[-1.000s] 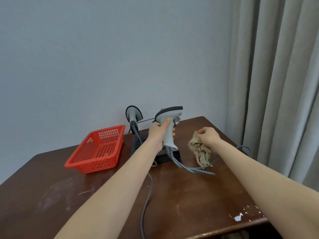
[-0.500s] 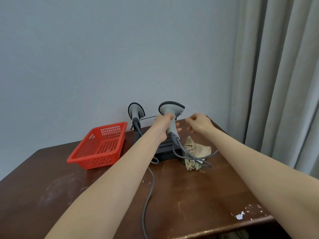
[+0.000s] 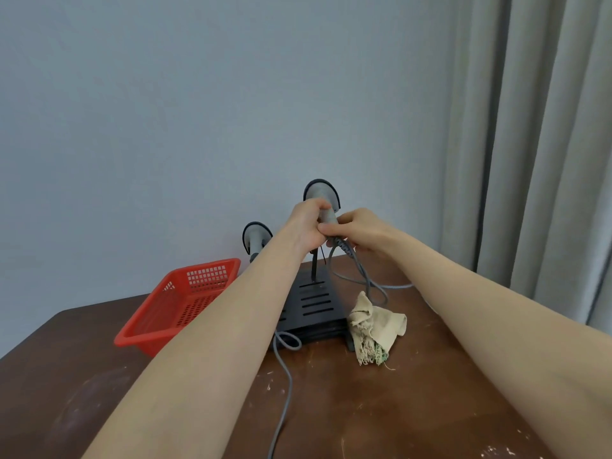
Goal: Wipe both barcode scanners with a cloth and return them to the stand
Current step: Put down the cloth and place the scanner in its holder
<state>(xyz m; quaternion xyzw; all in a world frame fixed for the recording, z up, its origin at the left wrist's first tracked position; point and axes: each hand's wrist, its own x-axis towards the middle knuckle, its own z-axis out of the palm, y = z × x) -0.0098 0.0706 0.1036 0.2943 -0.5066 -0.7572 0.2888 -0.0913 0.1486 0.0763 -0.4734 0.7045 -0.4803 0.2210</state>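
A grey barcode scanner (image 3: 320,193) is held above the black stand (image 3: 314,303) at the back of the wooden table. My left hand (image 3: 306,228) grips its handle. My right hand (image 3: 356,228) pinches the handle's lower end where the grey cable (image 3: 361,273) comes out. The stand's thin post rises just below both hands. A second grey scanner (image 3: 255,238) sits upright on the stand's left side, partly hidden by my left forearm. The beige cloth (image 3: 376,324) lies crumpled on the table against the stand's right front corner.
A red plastic basket (image 3: 180,304) stands left of the stand. Another grey cable (image 3: 283,392) runs from the stand toward the table's front edge. Grey curtains (image 3: 536,144) hang at the right. A wall is close behind the table.
My right hand let the cloth drop onto the table and came up to the scanner's handle. My left hand raised the scanner up and back over the stand.
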